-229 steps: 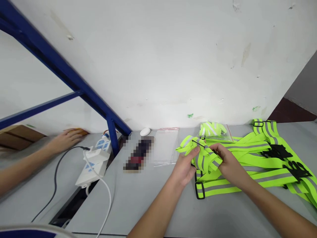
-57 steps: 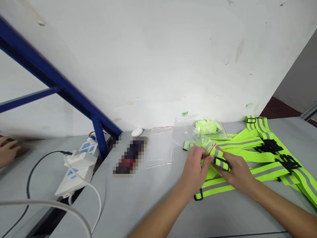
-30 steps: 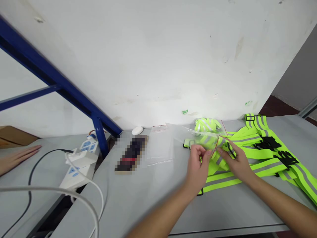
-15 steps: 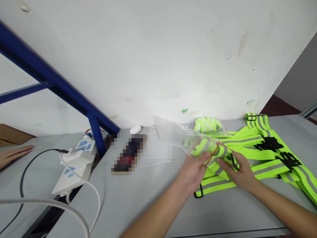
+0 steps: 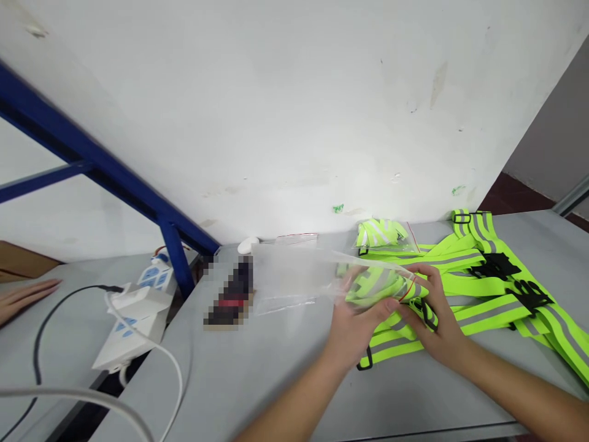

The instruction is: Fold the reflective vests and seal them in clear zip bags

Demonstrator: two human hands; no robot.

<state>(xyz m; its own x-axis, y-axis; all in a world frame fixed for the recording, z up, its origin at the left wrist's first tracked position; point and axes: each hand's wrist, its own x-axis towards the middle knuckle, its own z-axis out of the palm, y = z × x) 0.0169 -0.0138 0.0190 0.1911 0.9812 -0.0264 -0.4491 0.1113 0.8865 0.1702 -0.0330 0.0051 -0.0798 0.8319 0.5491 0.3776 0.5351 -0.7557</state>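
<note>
Light is even and fairly bright, paling the wall (image 5: 285,110) most at its middle and dimming toward the upper corners; its source is out of view. Soft shadows lie on the desk (image 5: 221,387), and small glints mark the clear plastic (image 5: 294,270). Wide-angle stretching shows near the edges, fine detail is slightly soft, and one patch (image 5: 230,301) is pixelated.

Across on the left, a blue metal frame (image 5: 110,179) slants down the pale wall (image 5: 257,104), a brown box (image 5: 25,261) at far left. White power strips (image 5: 133,325) sit by its foot, black cable (image 5: 37,350) curving nearby; and there, a white oval object (image 5: 247,246) beside a pixelated dark item (image 5: 232,301).
</note>
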